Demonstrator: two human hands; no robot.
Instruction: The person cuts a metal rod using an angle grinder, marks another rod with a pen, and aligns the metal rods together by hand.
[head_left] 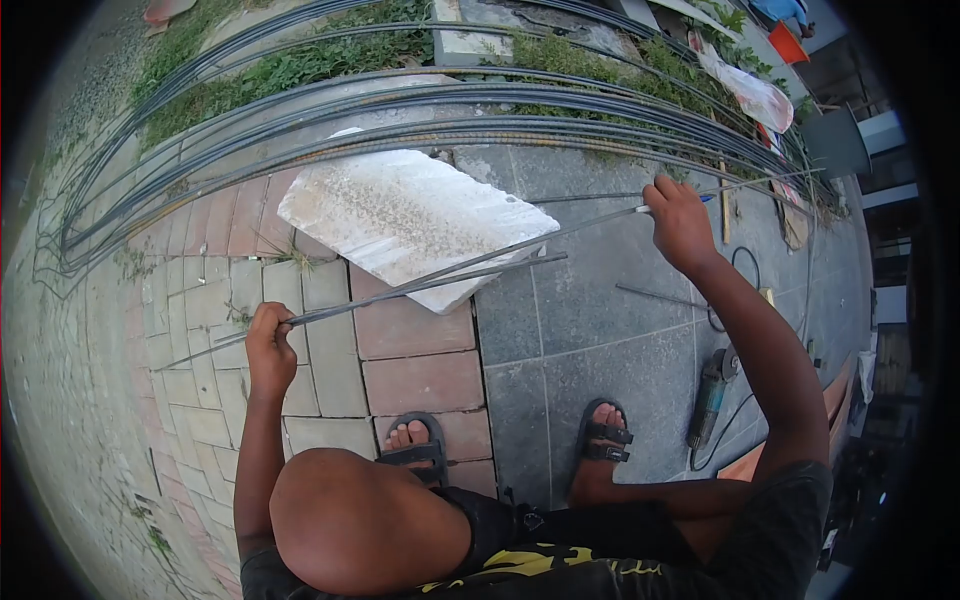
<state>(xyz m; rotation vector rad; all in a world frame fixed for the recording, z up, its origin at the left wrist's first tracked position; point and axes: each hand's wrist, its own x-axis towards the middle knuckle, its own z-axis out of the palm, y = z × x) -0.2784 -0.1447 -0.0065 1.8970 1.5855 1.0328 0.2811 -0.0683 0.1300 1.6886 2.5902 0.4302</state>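
My left hand (270, 345) is closed around thin steel rods (385, 295), which slant up to the right across a white stone slab (400, 210). One rod runs on to my right hand (680, 222), whose fingers are closed on a pen (707, 199) with a blue end. The pen's pale tip lies against that rod. Whether the right fingers also grip the rod is hidden. A shorter rod ends above the slab's right edge.
Long bundled steel bars (420, 95) curve across the ground beyond the slab. An angle grinder (712, 395) with a cord lies right of my feet, near a loose rod piece (660, 296). An orange object (788, 42) is held by another person at top right.
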